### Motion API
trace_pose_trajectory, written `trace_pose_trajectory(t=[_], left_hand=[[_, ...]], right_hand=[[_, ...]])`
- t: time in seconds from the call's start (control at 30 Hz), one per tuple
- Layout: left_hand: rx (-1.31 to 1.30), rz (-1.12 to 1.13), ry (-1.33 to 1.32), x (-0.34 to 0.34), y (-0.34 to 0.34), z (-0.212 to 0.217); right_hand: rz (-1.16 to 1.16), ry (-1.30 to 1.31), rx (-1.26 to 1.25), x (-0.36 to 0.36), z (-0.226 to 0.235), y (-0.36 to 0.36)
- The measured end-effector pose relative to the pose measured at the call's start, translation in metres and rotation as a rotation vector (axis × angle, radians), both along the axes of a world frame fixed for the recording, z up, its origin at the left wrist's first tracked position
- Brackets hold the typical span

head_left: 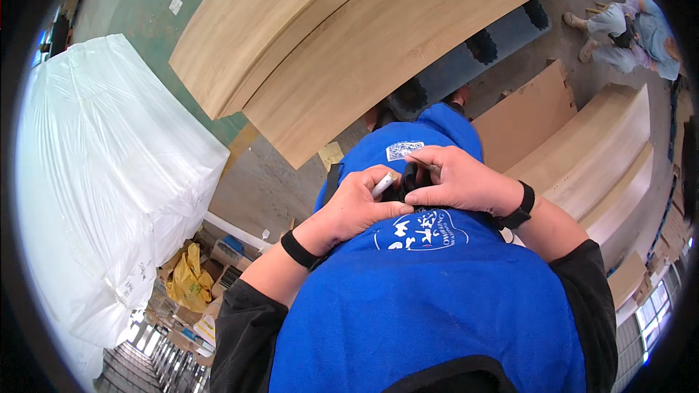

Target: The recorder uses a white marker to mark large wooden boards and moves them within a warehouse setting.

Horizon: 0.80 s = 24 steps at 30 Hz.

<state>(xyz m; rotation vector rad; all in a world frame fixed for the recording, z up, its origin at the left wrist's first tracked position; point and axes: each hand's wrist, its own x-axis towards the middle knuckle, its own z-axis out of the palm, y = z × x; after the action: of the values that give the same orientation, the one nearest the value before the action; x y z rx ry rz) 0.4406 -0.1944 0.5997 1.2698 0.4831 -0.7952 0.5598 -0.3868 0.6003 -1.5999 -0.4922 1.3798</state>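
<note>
Both hands meet in front of the blue apron [437, 284] I wear, just above its white print. My left hand [357, 204] is closed, and a short white stick-shaped thing [382, 185] pokes out between its thumb and fingers. Too little of it shows to name its kind. Opposite it, my right hand [462, 182] pinches a soft-looking black bundle [411, 178] with thumb and fingers. A thin brownish edge also shows at the right fingertips. The lower part of the black bundle is hidden between the hands. Each wrist wears a black band.
Long wood-grain panels [364, 36] lie stacked ahead. On the left stands a large stack wrapped in white plastic [116, 145], with a yellow bag [191, 279] near it. Cardboard [528, 113] and more panels [590, 160] are at right. A person [641, 36] sits at far right.
</note>
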Motion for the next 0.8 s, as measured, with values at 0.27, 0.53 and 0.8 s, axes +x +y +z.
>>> trace_pose_trajectory(t=[0.27,0.53,0.8], left_hand=[[0.002,-0.003,-0.037,0.003,0.002,0.003],[-0.01,-0.018,-0.039,0.008,0.007,0.007],[0.016,-0.02,-0.04,0.007,0.011,0.003]], right_hand=[[-0.05,0.111,-0.025,0.008,0.009,-0.001],[-0.096,-0.031,0.068,0.008,0.003,0.004],[-0.149,0.084,0.036,0.008,-0.005,0.012]])
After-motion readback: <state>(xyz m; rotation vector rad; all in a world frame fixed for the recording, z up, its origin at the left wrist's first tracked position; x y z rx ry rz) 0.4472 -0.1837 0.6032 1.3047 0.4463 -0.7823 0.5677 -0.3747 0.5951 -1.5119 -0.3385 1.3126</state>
